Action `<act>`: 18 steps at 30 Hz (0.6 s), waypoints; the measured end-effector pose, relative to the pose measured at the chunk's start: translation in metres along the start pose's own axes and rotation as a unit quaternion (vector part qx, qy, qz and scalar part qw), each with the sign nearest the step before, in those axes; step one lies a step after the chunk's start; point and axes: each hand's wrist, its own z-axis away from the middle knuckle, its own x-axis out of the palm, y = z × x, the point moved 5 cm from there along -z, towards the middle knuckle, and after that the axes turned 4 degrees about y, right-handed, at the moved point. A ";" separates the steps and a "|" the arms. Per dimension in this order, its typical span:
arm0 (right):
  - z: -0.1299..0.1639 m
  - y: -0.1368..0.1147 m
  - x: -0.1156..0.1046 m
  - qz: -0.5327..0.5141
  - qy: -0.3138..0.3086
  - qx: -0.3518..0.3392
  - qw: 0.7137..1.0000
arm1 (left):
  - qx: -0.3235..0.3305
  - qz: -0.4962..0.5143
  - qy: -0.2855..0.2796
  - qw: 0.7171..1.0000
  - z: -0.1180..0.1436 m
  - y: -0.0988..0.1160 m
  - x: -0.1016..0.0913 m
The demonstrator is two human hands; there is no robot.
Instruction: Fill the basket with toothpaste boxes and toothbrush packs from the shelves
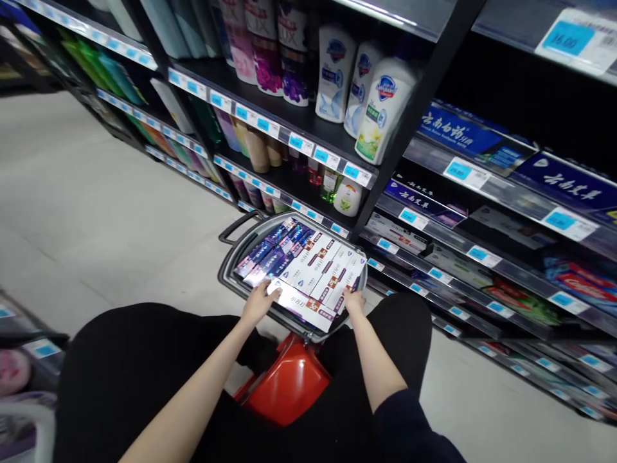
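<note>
A grey shopping basket point(230, 256) sits on the floor in front of me, packed with white and purple toothpaste boxes. A long white box point(303, 303) lies crosswise at the basket's near edge. My left hand point(259, 301) grips its left end and my right hand point(353, 301) grips its right end. Both arms reach forward over my knees in black trousers. A black handle point(240, 225) lies folded at the basket's far left side.
I sit on a red stool point(288, 382). Dark shelving on the right holds white soap bottles point(383, 109), shampoo bottles point(264, 48) and toothpaste boxes point(457, 135), with blue price tags along the edges. Pale floor point(87, 206) stretches to the left.
</note>
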 end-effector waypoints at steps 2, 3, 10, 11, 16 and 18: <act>0.000 -0.009 -0.016 0.010 0.056 0.004 0.998 | -0.004 0.004 -0.010 1.000 -0.003 0.000 0.000; -0.002 -0.015 -0.027 0.012 0.080 -0.002 0.997 | -0.006 0.002 -0.014 1.000 -0.004 0.001 0.000; -0.047 -0.045 -0.173 0.093 0.301 -0.054 0.948 | -0.021 -0.019 -0.014 1.000 0.000 0.000 0.001; -0.056 -0.041 -0.197 0.103 0.314 -0.049 0.942 | -0.020 -0.017 -0.014 1.000 0.000 -0.001 0.002; -0.100 -0.003 -0.282 0.294 0.284 -0.061 0.911 | -0.011 0.002 -0.004 1.000 -0.003 -0.007 0.006; -0.114 0.010 -0.297 0.393 0.238 -0.106 0.882 | -0.019 0.004 -0.005 1.000 -0.004 -0.008 0.007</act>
